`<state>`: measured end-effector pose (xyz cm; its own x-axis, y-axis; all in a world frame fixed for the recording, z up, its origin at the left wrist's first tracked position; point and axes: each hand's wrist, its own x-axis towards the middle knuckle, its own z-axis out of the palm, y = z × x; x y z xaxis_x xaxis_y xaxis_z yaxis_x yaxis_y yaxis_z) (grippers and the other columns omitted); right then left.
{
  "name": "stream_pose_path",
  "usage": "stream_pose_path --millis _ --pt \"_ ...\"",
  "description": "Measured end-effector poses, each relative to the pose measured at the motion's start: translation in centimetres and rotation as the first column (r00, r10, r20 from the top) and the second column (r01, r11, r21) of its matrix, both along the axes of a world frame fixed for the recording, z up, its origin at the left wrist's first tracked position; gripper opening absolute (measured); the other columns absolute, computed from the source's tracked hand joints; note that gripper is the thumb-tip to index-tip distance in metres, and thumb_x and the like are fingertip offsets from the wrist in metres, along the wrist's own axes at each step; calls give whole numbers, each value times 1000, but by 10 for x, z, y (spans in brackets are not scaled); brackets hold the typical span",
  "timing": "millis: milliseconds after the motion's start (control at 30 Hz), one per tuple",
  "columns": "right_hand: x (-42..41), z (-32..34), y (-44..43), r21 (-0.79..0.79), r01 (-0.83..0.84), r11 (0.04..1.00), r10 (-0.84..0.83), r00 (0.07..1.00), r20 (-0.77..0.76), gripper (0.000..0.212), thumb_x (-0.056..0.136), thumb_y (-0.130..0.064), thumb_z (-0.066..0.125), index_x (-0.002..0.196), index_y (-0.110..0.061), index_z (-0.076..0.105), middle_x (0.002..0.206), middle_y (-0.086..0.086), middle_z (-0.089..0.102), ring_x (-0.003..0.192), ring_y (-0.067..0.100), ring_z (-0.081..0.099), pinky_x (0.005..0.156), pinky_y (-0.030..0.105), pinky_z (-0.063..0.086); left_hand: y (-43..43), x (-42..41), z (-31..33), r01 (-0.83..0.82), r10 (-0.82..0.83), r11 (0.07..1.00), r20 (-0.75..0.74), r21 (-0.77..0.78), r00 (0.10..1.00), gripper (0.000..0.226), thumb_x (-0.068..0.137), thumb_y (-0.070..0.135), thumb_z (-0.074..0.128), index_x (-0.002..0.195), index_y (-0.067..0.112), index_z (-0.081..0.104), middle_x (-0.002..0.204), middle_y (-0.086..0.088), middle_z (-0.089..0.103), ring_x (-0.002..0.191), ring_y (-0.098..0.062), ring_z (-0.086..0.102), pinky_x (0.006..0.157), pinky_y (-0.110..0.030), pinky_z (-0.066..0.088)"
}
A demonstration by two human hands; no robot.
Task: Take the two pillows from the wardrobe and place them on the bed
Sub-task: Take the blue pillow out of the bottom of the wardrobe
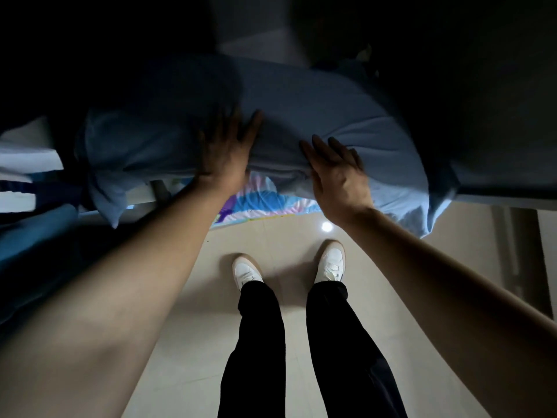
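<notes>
1. Both forearms reach toward 12 o'clock; white shoes point(330, 263) stand on the tiled floor point(271, 297) below.
2. Left hand point(224, 149): fingers spread, palm flat on the blue pillow point(301, 116).
3. Right hand point(337, 173): fingers spread, pressed against the pillow's near edge at 1 o'clock.
4. Pillow lies across a dark ledge, overhanging a colourful cloth point(265, 200); whether wardrobe or bed, cannot tell.
5. Progress: only one pillow in view; second unseen. Placement unconfirmed.

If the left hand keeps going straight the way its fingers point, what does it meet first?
More of the blue pillow. The left hand already lies flat on it, fingers aimed up and away into the dark space beyond. What lies behind the pillow there is too dark to tell.
</notes>
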<state>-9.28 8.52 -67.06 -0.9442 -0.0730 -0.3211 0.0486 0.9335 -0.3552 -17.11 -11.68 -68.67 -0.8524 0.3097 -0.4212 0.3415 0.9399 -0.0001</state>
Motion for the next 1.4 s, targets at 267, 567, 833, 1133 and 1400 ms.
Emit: stream_pose_path --millis 267,567,833,1133,1400 --pt "-26 -6 -16 193 30 981 -34 999 20 100 84 -36 69 159 -22 4 166 16 8 150 41 12 117 64 14 -5 -9 9 20 -17 998 -52 67 998 71 90 10 54 153 22 24 161 -10 22 145 -37 24 114 -61 21" --pt "-27 73 0 202 88 976 -88 996 -8 65 100 -13 37 159 -24 10 164 8 21 147 36 26 116 52 28 24 -24 99 13 -10 995 -24 102 1000 65 92 12 59 151 20 31 157 -7 35 139 -34 36 115 -50 28" --pt "67 163 -9 163 112 980 -113 994 -1 58 96 -15 43 153 -15 32 153 8 42 132 36 46 100 47 42 11 56 191 131 -123 978 -61 161 991 61 75 7 66 134 17 53 133 -5 60 123 -29 52 95 -44 46" --pt "203 295 -14 293 280 914 -287 958 -18 49 100 -24 40 149 -22 37 151 2 45 129 31 46 100 47 39 22 149 302 383 -391 894 -15 230 920 68 74 18 68 139 24 48 137 5 58 129 -19 48 101 -40 40" --pt "323 404 21 433 461 775 -477 875 -78 57 97 -21 47 151 -24 29 154 -2 39 135 26 42 106 43 36 91 233 383 540 -544 736 -117 408 831 52 77 14 60 129 24 59 125 -3 67 120 -25 56 102 -37 39"
